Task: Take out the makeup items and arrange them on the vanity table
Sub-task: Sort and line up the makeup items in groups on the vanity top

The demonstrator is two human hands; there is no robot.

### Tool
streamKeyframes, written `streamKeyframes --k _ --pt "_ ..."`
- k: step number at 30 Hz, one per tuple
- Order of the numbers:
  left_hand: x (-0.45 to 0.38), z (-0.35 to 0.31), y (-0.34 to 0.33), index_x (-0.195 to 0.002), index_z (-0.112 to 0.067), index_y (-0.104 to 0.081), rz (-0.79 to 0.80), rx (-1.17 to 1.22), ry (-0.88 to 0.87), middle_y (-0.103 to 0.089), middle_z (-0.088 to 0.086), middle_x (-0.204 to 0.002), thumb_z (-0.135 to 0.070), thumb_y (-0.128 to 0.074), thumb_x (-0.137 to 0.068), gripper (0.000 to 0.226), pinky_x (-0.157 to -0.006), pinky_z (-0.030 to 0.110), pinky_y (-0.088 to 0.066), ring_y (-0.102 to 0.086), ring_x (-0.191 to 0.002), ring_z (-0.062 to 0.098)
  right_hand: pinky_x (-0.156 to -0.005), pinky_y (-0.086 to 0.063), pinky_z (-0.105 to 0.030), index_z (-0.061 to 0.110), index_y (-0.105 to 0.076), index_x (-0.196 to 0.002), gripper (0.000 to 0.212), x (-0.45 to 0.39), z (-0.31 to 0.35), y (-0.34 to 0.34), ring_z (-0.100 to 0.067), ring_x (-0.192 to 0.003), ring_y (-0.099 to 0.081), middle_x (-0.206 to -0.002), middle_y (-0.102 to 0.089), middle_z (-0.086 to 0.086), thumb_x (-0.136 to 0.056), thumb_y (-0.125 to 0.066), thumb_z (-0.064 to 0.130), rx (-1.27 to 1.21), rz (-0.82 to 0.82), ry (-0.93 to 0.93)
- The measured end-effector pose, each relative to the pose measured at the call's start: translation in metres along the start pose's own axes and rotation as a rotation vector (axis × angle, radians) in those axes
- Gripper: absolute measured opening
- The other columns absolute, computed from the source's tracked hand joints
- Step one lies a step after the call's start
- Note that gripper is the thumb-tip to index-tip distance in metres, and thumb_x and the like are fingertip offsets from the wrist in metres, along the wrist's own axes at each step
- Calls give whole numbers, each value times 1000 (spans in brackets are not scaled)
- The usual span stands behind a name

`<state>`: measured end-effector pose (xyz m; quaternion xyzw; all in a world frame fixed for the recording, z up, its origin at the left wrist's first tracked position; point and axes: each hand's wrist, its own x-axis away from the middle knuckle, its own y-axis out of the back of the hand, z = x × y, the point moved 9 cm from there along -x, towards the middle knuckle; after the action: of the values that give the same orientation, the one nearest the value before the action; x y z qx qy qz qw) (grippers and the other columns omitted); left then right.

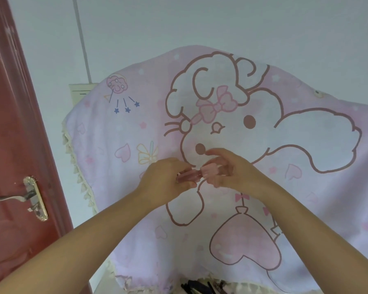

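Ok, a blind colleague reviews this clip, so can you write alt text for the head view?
Two hands hold a small pink makeup item between them, left hand and right hand gripping its ends, above a pink cartoon-print cloth. A red door stands at left.

A red door (15,132) is seen at the left, fitted with a metal lever handle (19,197) on a long plate. A pale wall (179,24) is crossed by a thin vertical conduit (82,39), which is met at its foot by a pale box (81,92).
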<state>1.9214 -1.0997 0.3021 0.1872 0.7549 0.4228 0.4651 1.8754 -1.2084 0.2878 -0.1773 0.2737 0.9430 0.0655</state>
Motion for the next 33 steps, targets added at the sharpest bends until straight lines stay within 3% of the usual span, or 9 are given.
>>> streamKeyframes --k 2,4,7,11,16,22,26,29,33 --pt "2 2 -5 -84 -21 -67 20 -7 6 -41 -15 -63 -37 -63 -79 17 -57 11 -30 -47 -69 8 -55 -53 -18 28 -59 -91 8 -1 -10 -4 -8 -57 -64 -78 -65 4 -84 -58 30 14 17 -78" --pt "4 5 -10 -85 -21 -66 36 -21 10 -44 -14 -64 -38 -63 -79 18 -59 17 -32 -48 -70 9 -50 -51 -18 18 -64 -81 16 -3 -14 -7 -7 -49 -60 -61 -64 7 -84 -57 32 34 25 -86" --pt "8 9 -17 -86 -22 -67 44 -8 21 -50 -11 -71 -39 -64 -79 19 -64 20 -37 -49 -71 8 -48 -48 -15 18 -66 -76 14 -4 -21 -11 -6 -47 -59 -55 -63 8 -83 -61 28 12 25 -66" --pt "16 21 -33 -84 -22 -69 84 92 77 -51 -15 -67 -34 -68 -76 15 -61 11 -37 -48 -61 -1 -56 -50 -17 22 -63 -82 9 -4 -35 -23 -4 -55 -60 -60 -62 12 -85 -60 13 -44 75 -23" --pt "40 44 -69 -81 -16 -72 190 245 194 -61 -11 -69 -26 -72 -74 13 -64 20 -44 -51 -58 -3 -61 -49 -15 29 -60 -86 31 0 -66 -51 3 -60 -59 -70 -61 11 -82 -59 -2 -67 177 -50" --pt "90 95 -116 -86 -17 -70 259 313 443 -62 -12 -77 -29 -72 -74 17 -64 10 -44 -54 -63 -2 -68 -51 -18 28 -60 -89 16 3 -102 -111 1 -64 -59 -73 -62 10 -83 -61 14 -44 312 -113" --pt "127 132 -152 -95 -14 -69 425 333 554 -65 -7 -84 -26 -71 -75 22 -59 -1 -39 -52 -62 -3 -74 -49 -14 13 -64 -104 20 1 -125 -159 -9 -81 -61 -85 -63 7 -86 -55 16 114 339 -107" --pt "147 163 -170 -94 -18 -69 542 387 614 -65 -8 -85 -22 -69 -75 20 -55 2 -40 -54 -63 -4 -79 -48 -21 8 -65 -104 20 -8 -139 -194 -18 -90 -62 -97 -66 -4 -87 -55 13 186 359 -108" --pt "168 202 -184 -93 -16 -70 639 427 625 -67 -4 -88 -19 -68 -76 17 -67 10 -44 -55 -69 -1 -77 -48 -17 8 -65 -104 21 -20 -164 -240 -19 -87 -62 -94 -65 -2 -84 -58 8 166 388 -206"
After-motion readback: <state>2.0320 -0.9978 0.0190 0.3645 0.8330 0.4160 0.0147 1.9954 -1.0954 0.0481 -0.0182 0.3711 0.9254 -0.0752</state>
